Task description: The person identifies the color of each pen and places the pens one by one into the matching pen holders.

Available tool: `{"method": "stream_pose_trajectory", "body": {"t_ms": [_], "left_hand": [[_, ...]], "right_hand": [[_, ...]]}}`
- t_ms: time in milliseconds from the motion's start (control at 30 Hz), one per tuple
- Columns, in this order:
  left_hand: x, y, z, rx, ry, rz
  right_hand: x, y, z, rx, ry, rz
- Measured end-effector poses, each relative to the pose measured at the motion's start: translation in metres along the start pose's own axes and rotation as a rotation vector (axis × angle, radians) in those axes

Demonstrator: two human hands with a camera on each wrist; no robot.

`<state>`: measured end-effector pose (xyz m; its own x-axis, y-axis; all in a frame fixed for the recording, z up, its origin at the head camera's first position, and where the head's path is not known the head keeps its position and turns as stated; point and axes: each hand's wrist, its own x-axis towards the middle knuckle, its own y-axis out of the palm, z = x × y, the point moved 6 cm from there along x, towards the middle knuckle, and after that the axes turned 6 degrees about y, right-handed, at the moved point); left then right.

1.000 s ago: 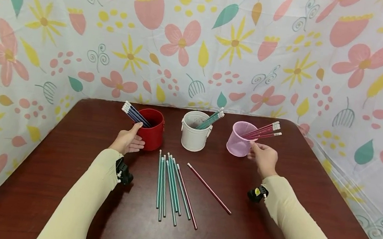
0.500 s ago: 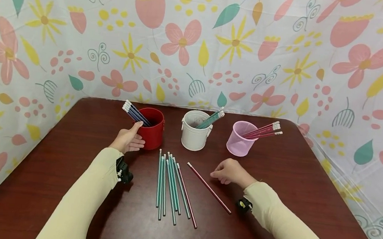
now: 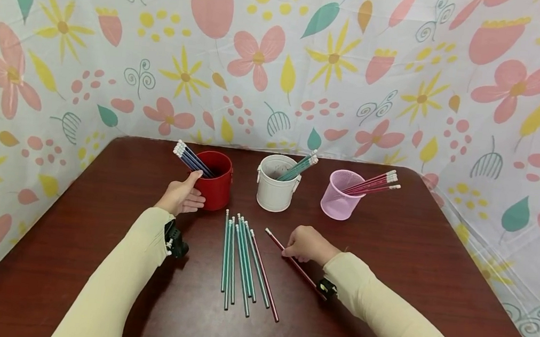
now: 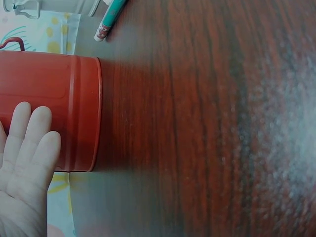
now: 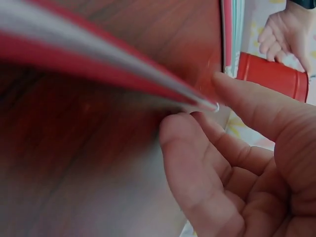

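Observation:
My right hand (image 3: 309,245) reaches over a lone red pencil (image 3: 307,276) lying slantwise on the table. In the right wrist view, the thumb and fingers stand apart at the eraser end of this pencil (image 5: 113,61), with a gap between them. My left hand (image 3: 181,195) rests against the side of a red bucket (image 3: 216,191). Its straight fingers (image 4: 42,128) lie along the bucket wall, and the thumb is up at the rim. Dark blue pencils (image 3: 192,159) with white erasers lean out of that bucket, beside the thumb.
A white bucket (image 3: 272,193) holds teal pencils (image 3: 296,170). To its right, a pink mesh cup (image 3: 336,203) holds red pencils (image 3: 370,185). Between my arms lie several teal pencils (image 3: 225,250) and another red pencil (image 3: 265,277) on the brown table (image 3: 427,246). A flowered cloth hangs behind.
My right hand has left the pink cup and come left and nearer, down to the lone red pencil. My left hand has stayed at the red bucket.

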<state>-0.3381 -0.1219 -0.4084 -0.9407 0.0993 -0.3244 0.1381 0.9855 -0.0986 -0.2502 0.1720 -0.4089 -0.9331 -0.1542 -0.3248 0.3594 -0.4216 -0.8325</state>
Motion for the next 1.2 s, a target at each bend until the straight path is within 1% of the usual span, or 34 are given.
{"method": "stream_pose_trajectory", "body": {"t_ms": [200, 367, 467, 633, 767, 900, 1100, 1200], "left_hand": [[0.002, 0.000, 0.000, 0.000, -0.007, -0.003], [0.002, -0.001, 0.002, 0.006, -0.008, -0.002], [0.002, -0.002, 0.001, 0.007, -0.007, -0.004], [0.003, -0.001, 0.000, 0.005, -0.007, -0.003], [0.002, -0.001, 0.000, 0.005, -0.008, -0.003], [0.001, 0.000, 0.000, 0.006, -0.009, 0.001], [0.001, 0.000, 0.000, 0.004, -0.014, 0.006], [0.001, 0.000, -0.001, 0.008, -0.016, 0.004]], "right_hand": [[0.004, 0.006, 0.008, -0.069, -0.024, 0.001], [0.007, 0.012, 0.014, -0.084, -0.016, 0.026], [0.008, 0.013, 0.017, -0.100, -0.031, 0.025], [0.007, 0.010, 0.024, -0.132, -0.099, -0.021], [0.004, 0.000, 0.030, -0.117, -0.166, -0.110], [0.000, -0.017, 0.035, -0.062, -0.218, -0.222], [-0.008, -0.036, 0.036, 0.182, -0.238, -0.318], [-0.011, -0.047, 0.035, 0.281, -0.261, -0.398]]}}
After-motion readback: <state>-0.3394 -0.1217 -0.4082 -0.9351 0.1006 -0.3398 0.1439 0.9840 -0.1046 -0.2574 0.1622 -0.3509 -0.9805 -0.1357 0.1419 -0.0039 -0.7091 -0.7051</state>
